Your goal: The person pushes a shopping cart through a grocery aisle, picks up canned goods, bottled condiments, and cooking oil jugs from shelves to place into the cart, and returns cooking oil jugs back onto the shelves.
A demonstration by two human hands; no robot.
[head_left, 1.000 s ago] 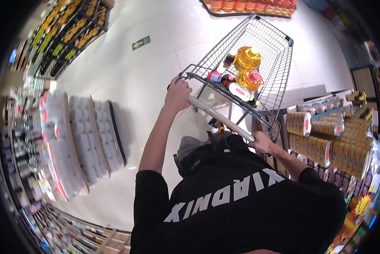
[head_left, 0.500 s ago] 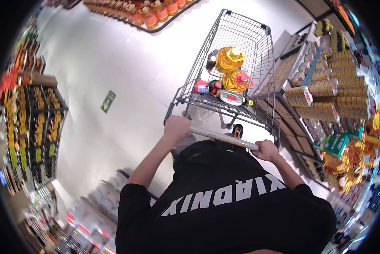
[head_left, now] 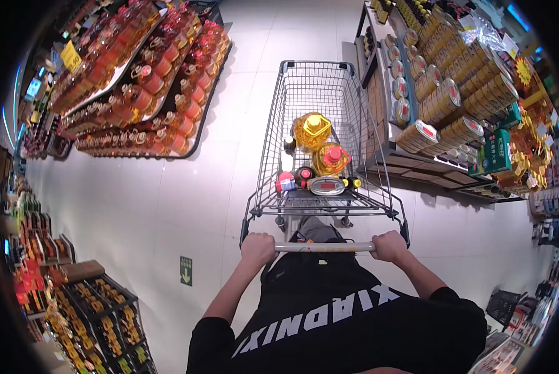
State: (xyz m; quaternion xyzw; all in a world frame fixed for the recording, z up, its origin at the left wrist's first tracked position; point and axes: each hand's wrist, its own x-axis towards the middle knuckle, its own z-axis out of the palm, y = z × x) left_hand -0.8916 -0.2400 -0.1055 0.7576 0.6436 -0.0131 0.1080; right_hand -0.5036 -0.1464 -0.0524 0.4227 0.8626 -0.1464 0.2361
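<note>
My left hand (head_left: pixel 258 249) is wrapped round the left end of the grey handle (head_left: pixel 323 247) of a shopping cart (head_left: pixel 320 202). At the handle's other end, my right hand (head_left: pixel 390 246) grips it in the same way. In the wire basket stand two big bottles of yellow oil, one with a yellow cap (head_left: pixel 312 131) and one with a red cap (head_left: pixel 331 159). Nearer me lie an oval tin (head_left: pixel 327 186), a red-and-blue container (head_left: pixel 286 182), a dark bottle with a red cap (head_left: pixel 304 177) and small yellow-capped bottles (head_left: pixel 352 182). Another dark bottle (head_left: pixel 289 144) is by the left side.
A tiered display of oil bottles (head_left: pixel 148 81) stands ahead on the left. Shelving stacked with gold tins (head_left: pixel 438 93) rises close to the cart's right side. Pale floor tiles run ahead between them. A rack of jars (head_left: pixel 105 311) is behind left, beside a green floor sign (head_left: pixel 186 271).
The cart and I have moved forward and turned, so the cart now points straight ahead. More of the oil bottle display has come into view. Both hands stay on the handle.
</note>
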